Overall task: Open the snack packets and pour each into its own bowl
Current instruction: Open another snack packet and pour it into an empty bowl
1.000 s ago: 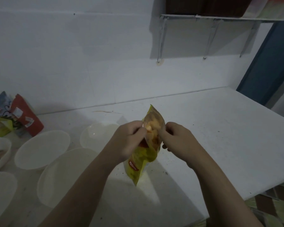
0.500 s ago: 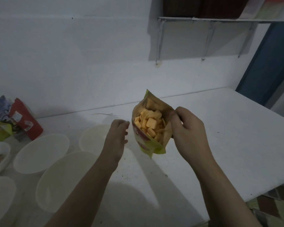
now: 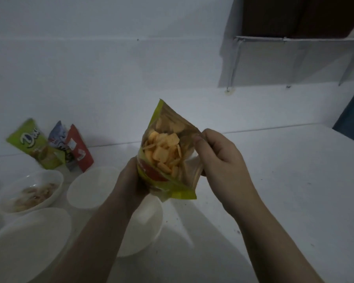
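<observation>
Hidden: the left hand (image 3: 129, 181) covers the lower left side of the yellow packet (image 3: 168, 160); its fingers are behind the packet and cannot be seen. Both forearms run off the bottom edge.
Cut off: the nearest empty bowl (image 3: 27, 242) is clipped by the left and bottom edges; the bowl under the packet (image 3: 149, 221) is partly covered by the left forearm.
Hard to make out: the light is dim and the left side is blurred, so the contents of the filled bowl (image 3: 31, 193) show only as pale brown pieces.
Writing: the green packet (image 3: 37, 148) by the wall carries a white word starting with "D"; the rest is unreadable. The blue packet (image 3: 58, 137) and red packet (image 3: 79, 148) beside it have no legible text. A red patch on the yellow packet is unreadable.
Hands: left wraps the packet's lower side; right hand (image 3: 219, 160) pinches the torn top edge.
Packet: held open and upright above the table (image 3: 284, 180), over the bowl, orange chips (image 3: 164, 150) visible inside.
Back bowl (image 3: 90, 186): empty.
</observation>
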`<move>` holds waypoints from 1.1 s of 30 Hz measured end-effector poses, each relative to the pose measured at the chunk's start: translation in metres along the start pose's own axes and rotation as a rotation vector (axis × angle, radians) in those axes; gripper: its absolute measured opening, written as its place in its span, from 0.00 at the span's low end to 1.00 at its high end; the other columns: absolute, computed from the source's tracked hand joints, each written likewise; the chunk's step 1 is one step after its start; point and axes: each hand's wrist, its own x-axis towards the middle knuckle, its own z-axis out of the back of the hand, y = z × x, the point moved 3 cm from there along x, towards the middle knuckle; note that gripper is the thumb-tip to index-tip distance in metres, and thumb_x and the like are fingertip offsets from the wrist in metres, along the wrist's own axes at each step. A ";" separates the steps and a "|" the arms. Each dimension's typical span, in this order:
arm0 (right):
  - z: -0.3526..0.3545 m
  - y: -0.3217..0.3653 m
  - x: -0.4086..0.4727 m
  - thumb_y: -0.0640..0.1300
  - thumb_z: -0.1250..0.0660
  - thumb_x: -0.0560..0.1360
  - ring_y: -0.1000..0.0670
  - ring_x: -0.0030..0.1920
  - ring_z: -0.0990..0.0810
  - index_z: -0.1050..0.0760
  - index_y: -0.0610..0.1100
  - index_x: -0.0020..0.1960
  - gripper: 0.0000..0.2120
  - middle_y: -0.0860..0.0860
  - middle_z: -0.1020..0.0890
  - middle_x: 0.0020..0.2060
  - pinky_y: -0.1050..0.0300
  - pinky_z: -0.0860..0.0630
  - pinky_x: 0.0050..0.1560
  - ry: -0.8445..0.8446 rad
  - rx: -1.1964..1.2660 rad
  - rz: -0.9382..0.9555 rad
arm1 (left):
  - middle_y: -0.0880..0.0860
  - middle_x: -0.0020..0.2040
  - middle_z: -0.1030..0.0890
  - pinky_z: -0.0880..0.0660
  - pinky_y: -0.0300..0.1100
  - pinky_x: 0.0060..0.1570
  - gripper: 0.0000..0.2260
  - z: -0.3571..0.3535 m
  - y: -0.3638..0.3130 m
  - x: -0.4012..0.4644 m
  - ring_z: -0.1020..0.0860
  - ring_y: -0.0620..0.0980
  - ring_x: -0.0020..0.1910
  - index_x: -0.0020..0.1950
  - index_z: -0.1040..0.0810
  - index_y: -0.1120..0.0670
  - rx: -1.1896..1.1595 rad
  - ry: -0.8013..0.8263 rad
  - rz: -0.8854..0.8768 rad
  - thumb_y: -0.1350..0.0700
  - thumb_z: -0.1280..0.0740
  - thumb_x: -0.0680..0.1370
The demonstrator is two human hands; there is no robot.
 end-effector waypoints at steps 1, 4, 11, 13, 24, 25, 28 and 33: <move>-0.011 0.003 0.001 0.48 0.40 0.80 0.37 0.38 0.25 0.30 0.32 0.44 0.18 0.37 0.26 0.38 0.39 0.23 0.39 0.036 0.010 -0.003 | 0.58 0.42 0.19 0.20 0.46 0.34 0.11 0.012 -0.006 -0.002 0.19 0.55 0.40 0.47 0.22 0.56 -0.046 -0.070 -0.021 0.55 0.41 0.83; -0.049 0.013 0.003 0.54 0.38 0.78 0.39 0.43 0.18 0.26 0.35 0.47 0.20 0.41 0.19 0.41 0.36 0.19 0.45 0.198 0.004 -0.032 | 0.51 0.40 0.20 0.21 0.37 0.29 0.14 0.055 -0.019 -0.007 0.23 0.48 0.39 0.45 0.25 0.54 -0.152 -0.202 -0.089 0.59 0.47 0.84; -0.130 0.037 0.008 0.56 0.40 0.77 0.42 0.37 0.19 0.22 0.35 0.41 0.24 0.41 0.17 0.36 0.42 0.20 0.40 0.388 -0.366 0.068 | 0.53 0.44 0.14 0.19 0.50 0.44 0.12 0.150 -0.071 -0.029 0.18 0.57 0.49 0.50 0.17 0.52 -0.102 -0.264 -0.246 0.46 0.33 0.74; -0.148 0.040 0.012 0.54 0.40 0.78 0.41 0.37 0.19 0.22 0.34 0.41 0.23 0.40 0.17 0.36 0.44 0.22 0.39 0.344 -0.417 0.064 | 0.56 0.52 0.15 0.22 0.59 0.54 0.18 0.178 -0.078 -0.028 0.19 0.61 0.54 0.56 0.17 0.50 -0.161 -0.331 -0.187 0.42 0.30 0.71; -0.251 0.024 0.020 0.45 0.43 0.80 0.50 0.40 0.21 0.28 0.49 0.50 0.05 0.50 0.19 0.41 0.55 0.24 0.39 0.339 -0.390 0.000 | 0.58 0.50 0.18 0.22 0.46 0.33 0.16 0.279 -0.096 -0.014 0.19 0.56 0.43 0.60 0.22 0.58 -0.185 -0.507 -0.114 0.49 0.39 0.79; -0.257 0.025 0.022 0.45 0.45 0.81 0.51 0.42 0.20 0.28 0.50 0.56 0.08 0.50 0.18 0.44 0.56 0.24 0.40 0.328 -0.350 -0.019 | 0.58 0.48 0.19 0.24 0.44 0.35 0.15 0.282 -0.098 -0.012 0.20 0.55 0.42 0.59 0.23 0.58 -0.161 -0.539 -0.130 0.50 0.40 0.79; -0.274 0.026 0.029 0.51 0.48 0.84 0.49 0.51 0.20 0.29 0.50 0.64 0.14 0.49 0.18 0.52 0.54 0.25 0.48 0.282 -0.267 -0.050 | 0.59 0.53 0.20 0.24 0.47 0.45 0.11 0.295 -0.099 -0.008 0.22 0.57 0.47 0.54 0.24 0.56 -0.072 -0.647 -0.156 0.52 0.42 0.80; -0.298 0.017 0.054 0.57 0.51 0.84 0.46 0.58 0.23 0.27 0.47 0.63 0.21 0.47 0.20 0.58 0.52 0.28 0.59 0.205 -0.189 -0.090 | 0.66 0.65 0.25 0.28 0.58 0.62 0.20 0.309 -0.108 0.010 0.25 0.66 0.62 0.64 0.26 0.64 0.074 -0.706 -0.205 0.52 0.45 0.81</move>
